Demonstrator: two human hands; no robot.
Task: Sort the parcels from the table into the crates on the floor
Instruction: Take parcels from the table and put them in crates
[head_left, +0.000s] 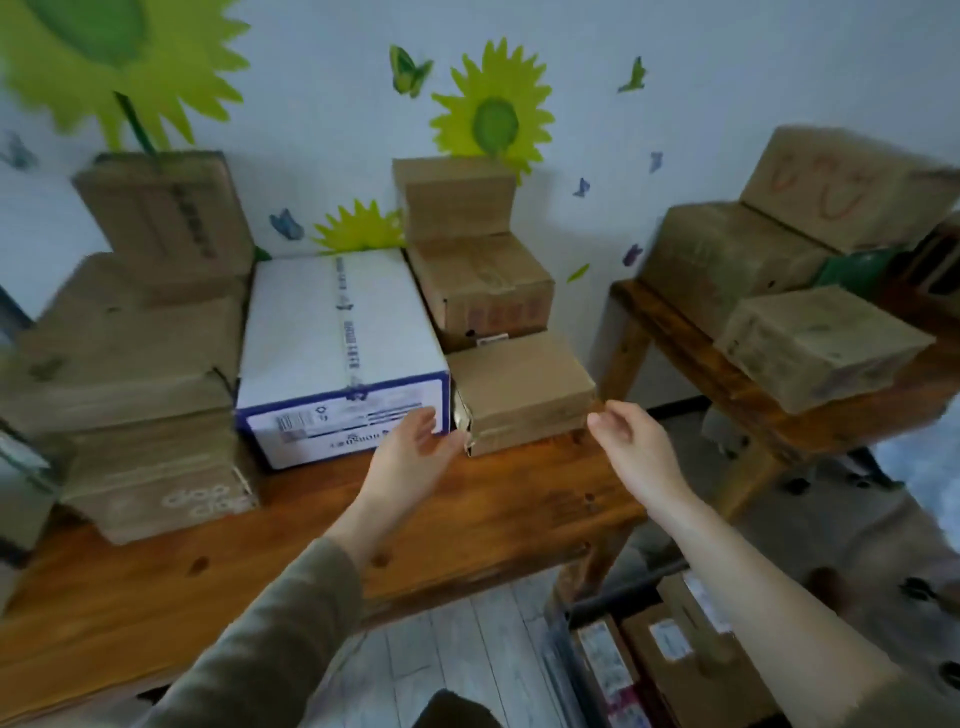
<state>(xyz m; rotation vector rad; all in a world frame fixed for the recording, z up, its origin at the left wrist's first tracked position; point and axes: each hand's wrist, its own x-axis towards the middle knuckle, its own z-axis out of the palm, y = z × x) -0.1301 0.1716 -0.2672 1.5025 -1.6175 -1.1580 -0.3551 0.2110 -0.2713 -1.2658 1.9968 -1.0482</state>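
A small brown cardboard parcel (522, 387) lies at the right end of the wooden table (493, 514). My left hand (415, 447) is open just left of its near corner, fingers straight, in front of a white box with blue trim (337, 332). My right hand (631, 434) is open just right of the parcel, a little apart from it. Neither hand holds anything. More brown parcels are stacked behind (478, 280) and at the left (140, 384).
A second wooden table (737, 379) at the right carries several brown parcels (815, 348). A crate on the floor (665, 649) at the lower right holds labelled parcels. The wall behind has green flower and butterfly stickers. Grey plank floor lies below the table edge.
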